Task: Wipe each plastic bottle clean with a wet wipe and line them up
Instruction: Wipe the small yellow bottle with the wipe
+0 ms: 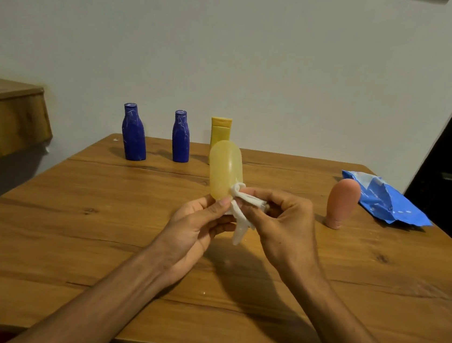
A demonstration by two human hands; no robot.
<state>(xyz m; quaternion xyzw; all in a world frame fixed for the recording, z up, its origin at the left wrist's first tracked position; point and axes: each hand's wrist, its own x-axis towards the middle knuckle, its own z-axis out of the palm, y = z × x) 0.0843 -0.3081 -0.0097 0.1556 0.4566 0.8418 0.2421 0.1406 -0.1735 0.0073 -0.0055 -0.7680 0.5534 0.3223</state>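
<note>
Translucent pale yellow bottle (225, 168) is being held above the middle of the table (74, 210), its rounded end pointing up and away and its lower end hidden between the hands. The left hand (195, 230) is gripping that lower end with its fingers curled round it, probably to steady the bottle. The right hand (284, 220) is pinching the white wet wipe (243, 210) against the bottle just above the left thumb, and a loose tail is hanging below. Judging from this grip, the narrow end is being cleaned.

Near the far edge, the left blue bottle (134, 135), the right blue bottle (180, 138) and an opaque yellow bottle (220, 130) are standing upright and spaced apart, seemingly the line in progress. The held bottle is partly covering the opaque one.

To the right, a pink bottle (342, 203) is standing on its cap just beside a crumpled blue wipe packet (385, 200). Both are sitting well aside from the path to the row, so neither appears to obstruct placement.
</note>
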